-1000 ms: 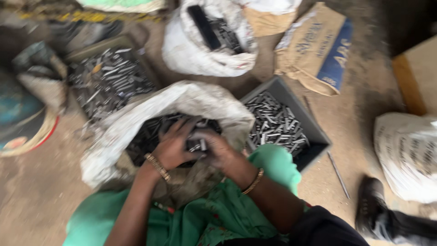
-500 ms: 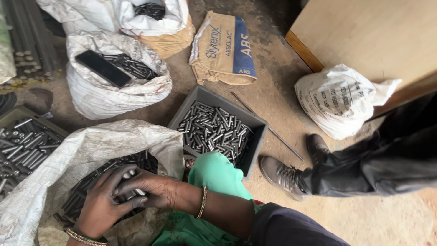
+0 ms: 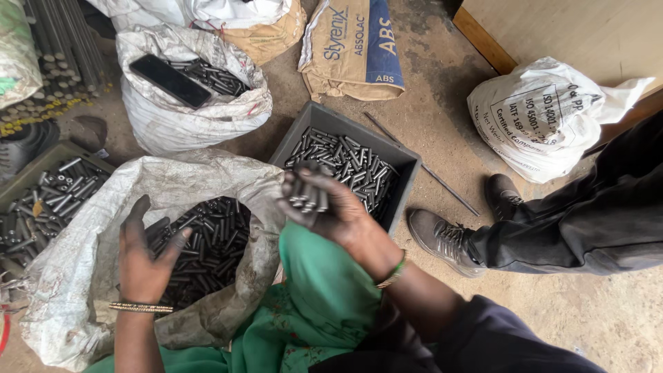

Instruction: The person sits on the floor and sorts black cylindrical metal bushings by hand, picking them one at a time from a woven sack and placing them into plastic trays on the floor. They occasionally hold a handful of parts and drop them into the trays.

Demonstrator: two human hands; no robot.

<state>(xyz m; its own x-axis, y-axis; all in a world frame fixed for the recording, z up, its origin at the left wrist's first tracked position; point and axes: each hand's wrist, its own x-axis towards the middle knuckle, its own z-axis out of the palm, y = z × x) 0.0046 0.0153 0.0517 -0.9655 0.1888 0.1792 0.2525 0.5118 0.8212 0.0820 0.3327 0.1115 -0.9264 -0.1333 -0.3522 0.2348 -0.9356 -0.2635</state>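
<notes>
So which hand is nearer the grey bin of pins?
Right. The right hand holds a bunch of pins at the grey bin near edge; the left hand is in the sack.

Two hands in view, the left hand (image 3: 141, 259) and the right hand (image 3: 330, 211), each wearing one bangle. Trays of metal pins: two, a grey tray (image 3: 407, 162) in the middle and a green tray (image 3: 41, 160) at the left edge. White sacks holding pins: two, the big open sack (image 3: 173, 181) and the smaller sack (image 3: 173, 121) behind it. One black phone (image 3: 170, 81) on top. One tied white bag (image 3: 545, 117), one brown paper sack (image 3: 352, 48). Two shoes (image 3: 442, 238) on a bystander. One thin rod (image 3: 421, 164) on the floor. The pins themselves are too many to count.
</notes>
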